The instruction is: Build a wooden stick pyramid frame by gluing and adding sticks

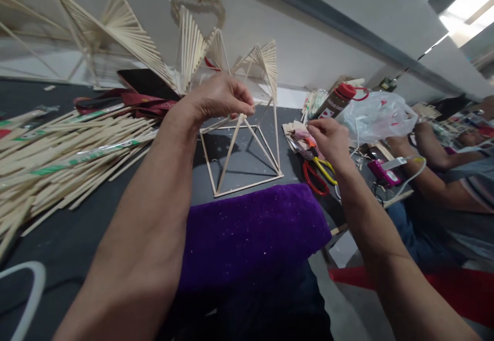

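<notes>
Forearms [146, 217] flank stick pyramid [229, 159], left hand [222, 95] at apex [242, 118]

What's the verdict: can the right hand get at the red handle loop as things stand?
Probably yes: the right hand hovers close by, and the red handle loop lies in plain view, with nothing seen covering it.

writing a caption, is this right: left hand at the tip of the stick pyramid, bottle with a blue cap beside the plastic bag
The cap is red, not blue, as the head view shows. The rest holds: left hand at the tip of the stick pyramid, bottle beside the plastic bag.
</notes>
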Demonstrator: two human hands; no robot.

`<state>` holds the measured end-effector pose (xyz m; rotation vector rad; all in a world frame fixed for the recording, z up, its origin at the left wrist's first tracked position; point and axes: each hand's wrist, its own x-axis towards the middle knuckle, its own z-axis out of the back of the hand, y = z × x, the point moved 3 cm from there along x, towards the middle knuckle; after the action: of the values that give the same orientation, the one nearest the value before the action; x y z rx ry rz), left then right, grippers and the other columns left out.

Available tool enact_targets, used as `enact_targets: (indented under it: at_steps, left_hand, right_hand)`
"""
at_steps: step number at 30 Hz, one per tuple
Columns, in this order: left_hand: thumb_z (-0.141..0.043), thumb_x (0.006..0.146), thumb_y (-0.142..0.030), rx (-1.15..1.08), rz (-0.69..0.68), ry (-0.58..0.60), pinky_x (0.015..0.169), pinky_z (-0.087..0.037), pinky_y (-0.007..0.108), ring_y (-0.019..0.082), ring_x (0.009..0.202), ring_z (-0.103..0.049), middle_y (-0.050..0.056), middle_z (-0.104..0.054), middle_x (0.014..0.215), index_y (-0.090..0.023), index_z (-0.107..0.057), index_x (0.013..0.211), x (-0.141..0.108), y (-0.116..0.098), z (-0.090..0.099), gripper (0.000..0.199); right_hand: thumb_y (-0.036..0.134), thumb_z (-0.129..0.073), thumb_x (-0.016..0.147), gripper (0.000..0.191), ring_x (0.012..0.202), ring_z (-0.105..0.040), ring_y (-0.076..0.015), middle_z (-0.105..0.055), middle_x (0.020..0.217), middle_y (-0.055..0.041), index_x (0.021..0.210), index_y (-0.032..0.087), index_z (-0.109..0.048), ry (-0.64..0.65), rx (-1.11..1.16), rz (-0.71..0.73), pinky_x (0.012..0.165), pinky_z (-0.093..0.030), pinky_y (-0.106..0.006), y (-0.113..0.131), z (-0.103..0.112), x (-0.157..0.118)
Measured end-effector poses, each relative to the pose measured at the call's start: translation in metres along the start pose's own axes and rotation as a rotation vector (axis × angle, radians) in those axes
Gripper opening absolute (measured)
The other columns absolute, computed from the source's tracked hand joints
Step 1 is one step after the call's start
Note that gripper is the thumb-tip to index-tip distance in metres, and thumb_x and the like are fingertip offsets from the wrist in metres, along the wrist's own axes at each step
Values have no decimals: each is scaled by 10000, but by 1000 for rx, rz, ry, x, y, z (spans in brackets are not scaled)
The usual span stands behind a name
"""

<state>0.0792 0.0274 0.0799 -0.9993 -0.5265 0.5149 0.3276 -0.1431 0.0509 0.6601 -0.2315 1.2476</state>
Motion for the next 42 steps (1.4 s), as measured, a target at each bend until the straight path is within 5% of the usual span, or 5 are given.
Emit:
enact_targets:
  at_steps: [4,10,16,42]
  left_hand:
    - [-796,655,-211,-2,20,-4,558,-333,250,87,538,-468,-6,-545,549,-114,-726,741,-2,-3,-1,147]
    - [-792,643,-216,-3,-2,-8,552,-327,255,87,551,-476,-16,-555,539,-139,-716,710,-3,-3,0,128]
    - [-791,632,-207,-11,-23,-3,547,-325,252,91,554,-488,-22,-560,526,-134,-726,752,-1,0,2,154]
    - [-790,626,-172,-70,-66,-12,488,-376,222,95,482,-527,18,-621,572,-153,-748,697,0,4,2,85]
  right_hand:
    - [342,-645,870,179,839,-641,-171,-720,887,-5,952,249,-775,-80,494,153,822,-520,-358,52,-10,24]
    - [443,-647,886,245,823,-620,-141,-669,832,8,962,241,-762,-81,623,200,787,-527,-330,87,-29,47]
    - [467,-663,885,272,696,-566,-114,-623,710,25,922,214,-757,-41,667,205,729,-505,-307,94,-38,46]
    - [510,-658,891,288,749,-615,-118,-689,784,21,939,249,-769,-82,658,304,770,-518,-315,98,-50,39]
